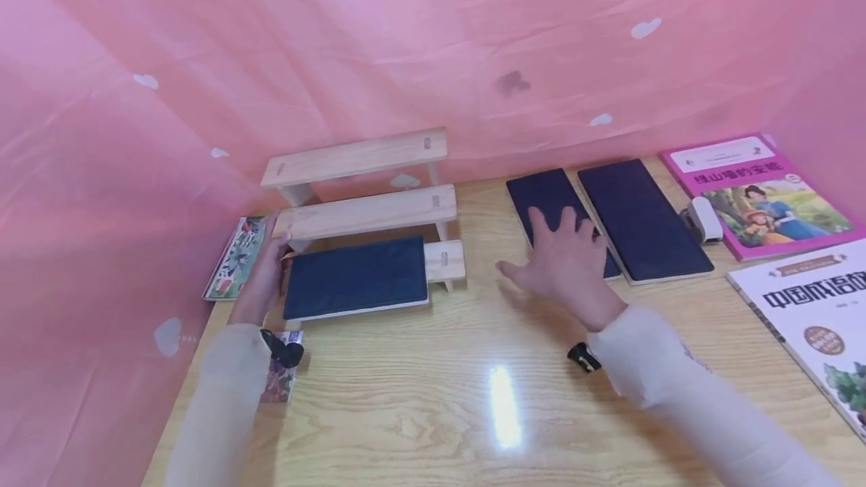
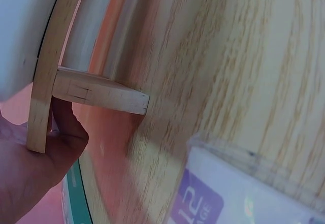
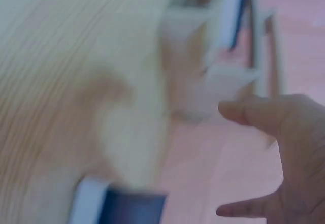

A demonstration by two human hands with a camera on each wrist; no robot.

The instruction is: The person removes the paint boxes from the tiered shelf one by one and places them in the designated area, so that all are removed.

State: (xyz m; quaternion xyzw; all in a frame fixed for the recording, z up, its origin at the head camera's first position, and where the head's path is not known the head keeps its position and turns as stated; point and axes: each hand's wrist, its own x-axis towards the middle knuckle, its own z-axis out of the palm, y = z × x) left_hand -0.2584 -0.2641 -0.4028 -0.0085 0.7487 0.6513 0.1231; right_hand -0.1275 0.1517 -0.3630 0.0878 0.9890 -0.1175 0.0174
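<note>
A three-step wooden rack [image 1: 365,214] stands at the back left of the table. One dark-blue notebook [image 1: 352,276] lies flat on its lowest step, the bare right end of that step showing beside it. My left hand [image 1: 269,276] grips the rack's left end; in the left wrist view its fingers curl round the end of a wooden step [image 2: 39,117]. Fingers spread, my right hand [image 1: 564,258] holds nothing and hovers over a second dark notebook [image 1: 541,190], overlapping it in the head view. A third dark notebook [image 1: 643,224] lies just right of that one.
On the right lie a pink picture book [image 1: 778,201], a white-covered book [image 1: 819,314] and a small white object [image 1: 707,219]. A colourful booklet [image 1: 233,261] is at the left edge; a small printed pack [image 1: 279,382] sits by my left wrist. Pink cloth [image 1: 473,36] hangs behind.
</note>
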